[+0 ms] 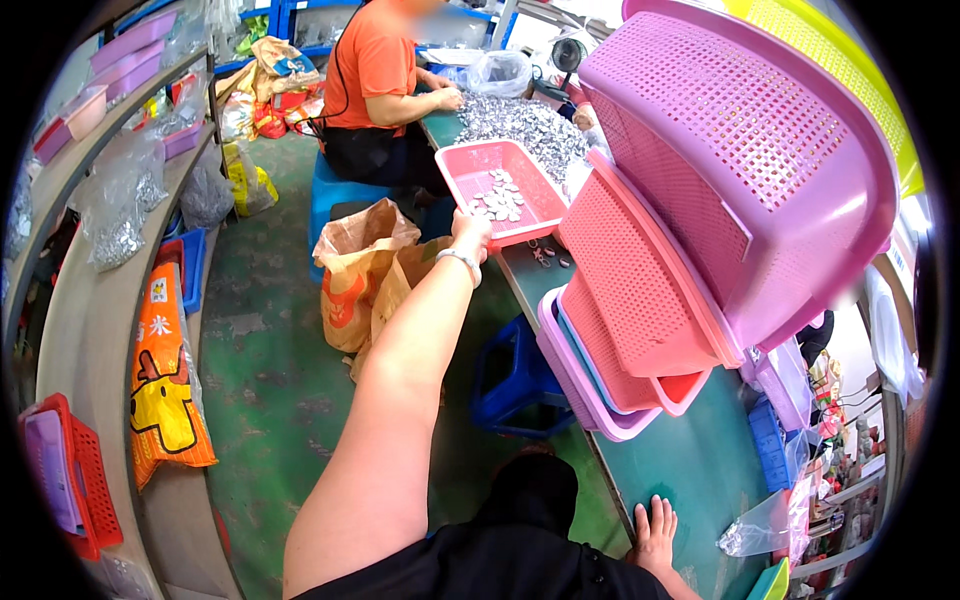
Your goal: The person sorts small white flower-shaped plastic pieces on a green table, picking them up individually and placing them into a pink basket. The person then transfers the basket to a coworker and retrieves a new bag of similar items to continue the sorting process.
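My left arm stretches out ahead, and my left hand [470, 236] is closed on the near corner of a shallow pink plastic basket [540, 232]. Small flat, pale, roundish pieces [499, 197] lie inside it; what they are I cannot tell. The basket is at the table's left edge, beside a large heap of small silvery pieces [525, 125]. Down at the lower right, my right hand [655, 535] rests flat on the green tabletop [680, 465] with its fingers spread, holding nothing. A few small metal pieces [545, 254] lie on the table just below the basket.
Nested purple and pink baskets [650, 290] tower over the table at right. Blue stools [520, 375] and paper bags [350, 265] stand on the floor. A co-worker in an orange top [375, 70] sits at the heap. Shelves [90, 320] with bags and trays line the left.
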`<action>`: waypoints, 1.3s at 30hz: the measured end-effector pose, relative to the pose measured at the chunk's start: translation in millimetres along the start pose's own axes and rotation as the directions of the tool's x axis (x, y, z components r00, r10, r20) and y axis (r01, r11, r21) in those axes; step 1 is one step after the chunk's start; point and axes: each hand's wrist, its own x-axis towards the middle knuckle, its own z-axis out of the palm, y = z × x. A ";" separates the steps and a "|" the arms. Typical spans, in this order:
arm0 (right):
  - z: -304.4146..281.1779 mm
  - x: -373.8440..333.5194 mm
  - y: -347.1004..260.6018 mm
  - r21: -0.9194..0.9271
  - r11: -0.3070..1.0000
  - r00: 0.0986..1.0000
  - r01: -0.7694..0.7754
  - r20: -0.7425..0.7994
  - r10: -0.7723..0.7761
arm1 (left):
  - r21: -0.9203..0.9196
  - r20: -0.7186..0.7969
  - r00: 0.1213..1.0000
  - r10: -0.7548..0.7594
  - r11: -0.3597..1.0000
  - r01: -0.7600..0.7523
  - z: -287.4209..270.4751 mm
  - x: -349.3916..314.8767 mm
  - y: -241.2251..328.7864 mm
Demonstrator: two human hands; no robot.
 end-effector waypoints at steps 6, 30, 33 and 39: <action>-5.3 1.3 -1.7 -0.006 1.000 0.998 -0.023 0.061 0.023 | 0.076 -0.055 0.998 0.026 0.997 -0.022 1.4 -13.0 7.8; -4.6 -0.6 -1.7 0.001 1.000 1.000 -0.014 0.027 0.014 | 0.039 -0.049 0.997 -0.052 0.998 0.054 3.5 -18.8 14.7; -9.8 1.6 -3.9 0.024 1.000 0.999 -0.019 0.042 0.018 | 0.015 -0.087 0.994 -0.070 0.997 0.071 5.2 -30.0 26.6; -0.8 0.5 1.4 -0.021 1.000 1.000 0.000 0.003 0.000 | 0.276 -0.220 0.972 0.078 0.961 -0.015 7.5 -40.5 30.9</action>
